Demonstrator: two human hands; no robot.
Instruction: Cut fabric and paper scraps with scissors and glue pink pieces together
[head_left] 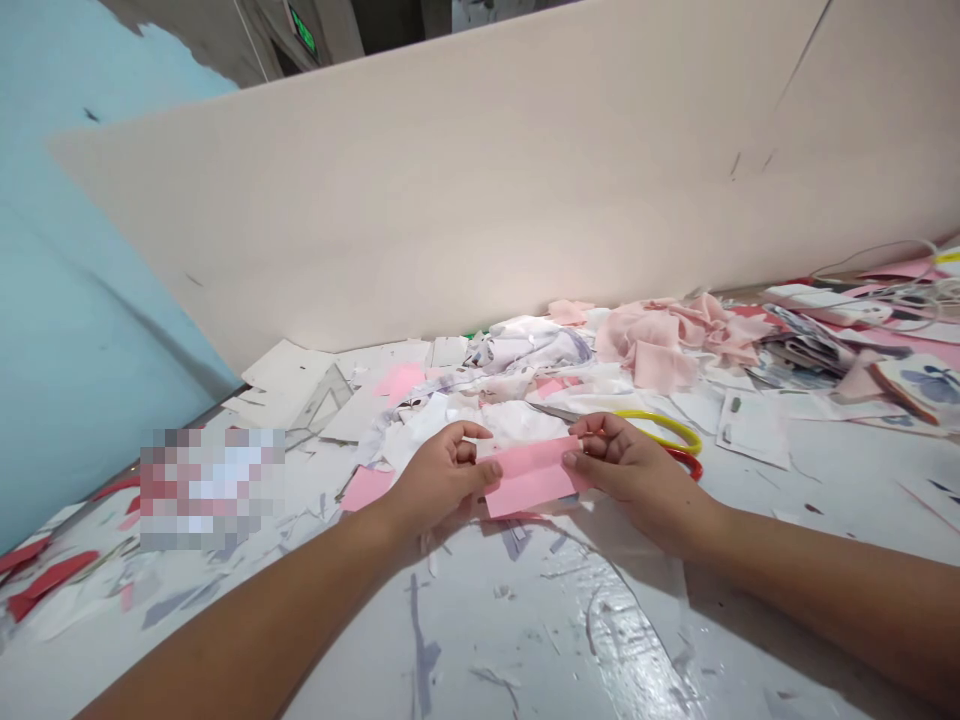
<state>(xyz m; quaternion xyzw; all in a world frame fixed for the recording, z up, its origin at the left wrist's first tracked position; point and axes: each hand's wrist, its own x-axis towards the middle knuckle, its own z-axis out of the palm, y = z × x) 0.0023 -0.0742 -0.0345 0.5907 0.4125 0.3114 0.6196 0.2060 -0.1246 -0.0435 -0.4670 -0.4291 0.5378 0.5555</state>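
Observation:
A creased piece of pink paper (534,478) is stretched between my two hands, above the white table. My left hand (442,472) pinches its left end between thumb and fingers. At the right end, the thumb and fingers of my right hand (626,475) are closed on it. Just behind my right hand lie scissors with a yellow and red handle (679,428); their blades point left and the hand covers part of them. Another pink piece (367,487) lies to the left of my left hand.
White and printed fabric (525,350) and crumpled pink cloth (682,335) are heaped along a pale partition (480,190). A clear set square (326,398) lies at the left. Cables (919,295) and stacked pieces crowd the right. Scraps litter the table (480,640).

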